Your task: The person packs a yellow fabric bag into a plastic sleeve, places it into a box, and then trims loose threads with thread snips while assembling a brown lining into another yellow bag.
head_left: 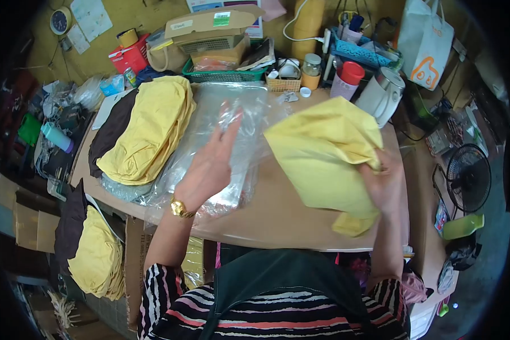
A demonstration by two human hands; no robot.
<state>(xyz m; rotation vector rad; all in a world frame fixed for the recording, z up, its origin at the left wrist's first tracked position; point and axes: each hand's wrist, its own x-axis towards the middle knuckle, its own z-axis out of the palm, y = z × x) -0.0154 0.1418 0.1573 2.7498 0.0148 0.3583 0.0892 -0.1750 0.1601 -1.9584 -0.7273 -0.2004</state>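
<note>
My right hand (pixel 383 175) is closed on the gathered edge of a yellow cloth piece (pixel 328 153). The cloth hangs out to the left above the table, with a loose strip at its lower end. My left hand (pixel 209 167), with a gold watch at the wrist, lies over a stack of clear plastic bags (pixel 243 107). Its visible fingers are stretched out, and the thumb side is hard to make out. Left of the bags lies a pile of folded yellow cloth pieces (pixel 153 130), with dark brown cloth (pixel 113 127) along its left side.
More yellow cloth (pixel 96 255) is stacked below the table's left edge. Along the back stand a green basket (pixel 224 75), a glass jar (pixel 311 71), a red-lidded container (pixel 348 79) and a white kettle (pixel 382 93). A black fan (pixel 468 177) is at the right.
</note>
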